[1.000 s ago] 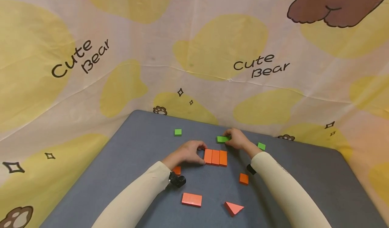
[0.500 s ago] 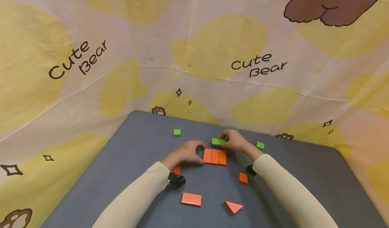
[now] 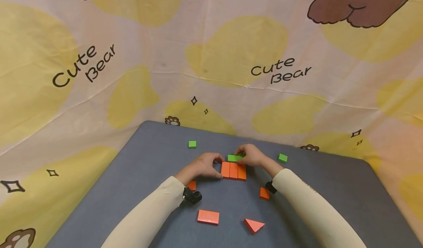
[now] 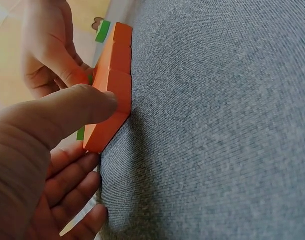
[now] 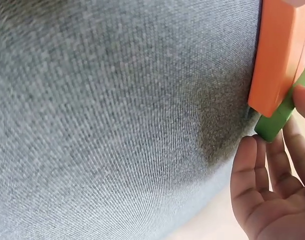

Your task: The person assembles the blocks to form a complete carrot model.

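Three orange rectangular blocks (image 3: 233, 170) lie side by side in a row on the grey-blue table. My left hand (image 3: 207, 165) holds the left end of that row, its thumb (image 4: 100, 106) on the near face and its fingers (image 4: 75, 175) around the far corner. A green rectangular block (image 3: 234, 158) lies crosswise along the far ends of the orange row. My right hand (image 3: 252, 155) pinches this green block (image 5: 277, 120) at its right end, between thumb and fingers. Whether green and orange quite touch is hard to tell.
Small green blocks stand at the back left (image 3: 192, 144) and right (image 3: 282, 158). Small orange blocks lie near the left wrist (image 3: 191, 185) and right wrist (image 3: 264, 193). In front are a pink-orange rectangular block (image 3: 208, 217) and triangular block (image 3: 253, 226). A printed curtain (image 3: 211, 57) backs the table.
My right hand has brought the green block left and toward me, from behind the right of the orange row to its far ends. The left hand has stayed in place.
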The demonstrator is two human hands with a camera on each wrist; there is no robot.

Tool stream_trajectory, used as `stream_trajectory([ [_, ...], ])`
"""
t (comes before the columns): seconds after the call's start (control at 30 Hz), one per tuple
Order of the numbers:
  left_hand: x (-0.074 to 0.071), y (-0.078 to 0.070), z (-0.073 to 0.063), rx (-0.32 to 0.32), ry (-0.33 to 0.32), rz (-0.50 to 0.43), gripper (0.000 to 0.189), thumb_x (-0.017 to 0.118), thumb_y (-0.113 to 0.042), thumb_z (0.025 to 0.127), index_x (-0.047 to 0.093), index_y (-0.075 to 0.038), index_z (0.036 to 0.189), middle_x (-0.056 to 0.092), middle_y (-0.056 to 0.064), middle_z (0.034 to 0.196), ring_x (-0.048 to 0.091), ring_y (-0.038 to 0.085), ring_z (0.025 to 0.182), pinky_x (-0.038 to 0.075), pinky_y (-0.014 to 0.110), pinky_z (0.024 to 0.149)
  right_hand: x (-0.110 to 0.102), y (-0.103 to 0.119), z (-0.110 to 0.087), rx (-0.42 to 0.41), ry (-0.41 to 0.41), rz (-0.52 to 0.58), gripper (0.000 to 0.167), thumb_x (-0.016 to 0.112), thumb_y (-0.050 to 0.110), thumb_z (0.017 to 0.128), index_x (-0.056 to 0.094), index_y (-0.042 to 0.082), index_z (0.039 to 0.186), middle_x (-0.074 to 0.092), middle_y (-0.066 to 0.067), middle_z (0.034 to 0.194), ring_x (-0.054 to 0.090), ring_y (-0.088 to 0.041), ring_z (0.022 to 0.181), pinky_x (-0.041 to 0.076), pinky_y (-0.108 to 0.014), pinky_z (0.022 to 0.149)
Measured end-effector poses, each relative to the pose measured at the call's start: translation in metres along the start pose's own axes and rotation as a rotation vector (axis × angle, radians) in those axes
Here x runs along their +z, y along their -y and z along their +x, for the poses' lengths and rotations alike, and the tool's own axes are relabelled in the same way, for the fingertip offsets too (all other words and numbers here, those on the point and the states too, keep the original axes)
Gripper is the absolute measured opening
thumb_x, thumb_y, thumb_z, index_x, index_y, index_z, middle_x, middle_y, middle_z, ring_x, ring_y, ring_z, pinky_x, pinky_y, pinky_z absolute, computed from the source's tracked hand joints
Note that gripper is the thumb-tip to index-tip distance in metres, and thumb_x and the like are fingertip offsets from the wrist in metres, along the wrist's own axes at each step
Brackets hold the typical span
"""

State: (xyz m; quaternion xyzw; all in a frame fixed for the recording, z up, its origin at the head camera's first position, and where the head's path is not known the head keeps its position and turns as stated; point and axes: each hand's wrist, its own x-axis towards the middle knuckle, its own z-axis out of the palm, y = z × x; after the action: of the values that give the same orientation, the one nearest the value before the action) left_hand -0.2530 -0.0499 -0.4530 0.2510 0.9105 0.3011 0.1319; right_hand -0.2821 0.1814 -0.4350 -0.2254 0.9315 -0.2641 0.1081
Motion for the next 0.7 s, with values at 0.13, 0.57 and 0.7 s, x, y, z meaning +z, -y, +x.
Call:
stream_trajectory([
  [0.13,0.0014,0.0009,0.0009,0.002,-0.002,-0.001,0.051,0.082,-0.028,0.070,0.063,-0.018,0.116,0.064,-0.001,0.112,0.057,0.015,0.106,0.047,0.035,0.095,0.0016,0.0002,0.0004,0.008,0.006,-0.002,0.025,0.074,0.009,0.079,0.071,0.003,0.104,0.070,-0.009,0.101,0.064,-0.024,0.094,0.054,-0.040,0.084],
  [0.57,0.0012,0.0011,0.0015,-0.004,-0.005,0.007,0.051,0.082,-0.029,0.070,0.063,-0.018,0.116,0.064,-0.001,0.111,0.057,0.015,0.105,0.047,0.035,0.094,0.0034,-0.0022,0.0032,0.003,0.015,-0.005,0.025,0.073,0.008,0.079,0.071,0.004,0.103,0.071,-0.010,0.102,0.065,-0.024,0.095,0.053,-0.040,0.086],
  [0.7,0.0019,0.0008,0.0015,-0.007,-0.008,0.015,0.051,0.082,-0.029,0.070,0.063,-0.018,0.116,0.064,-0.002,0.111,0.057,0.015,0.105,0.047,0.035,0.094,0.0038,-0.0023,0.0028,0.003,0.019,-0.005,0.025,0.073,0.007,0.079,0.071,0.004,0.103,0.071,-0.010,0.102,0.066,-0.023,0.095,0.053,-0.040,0.086],
])
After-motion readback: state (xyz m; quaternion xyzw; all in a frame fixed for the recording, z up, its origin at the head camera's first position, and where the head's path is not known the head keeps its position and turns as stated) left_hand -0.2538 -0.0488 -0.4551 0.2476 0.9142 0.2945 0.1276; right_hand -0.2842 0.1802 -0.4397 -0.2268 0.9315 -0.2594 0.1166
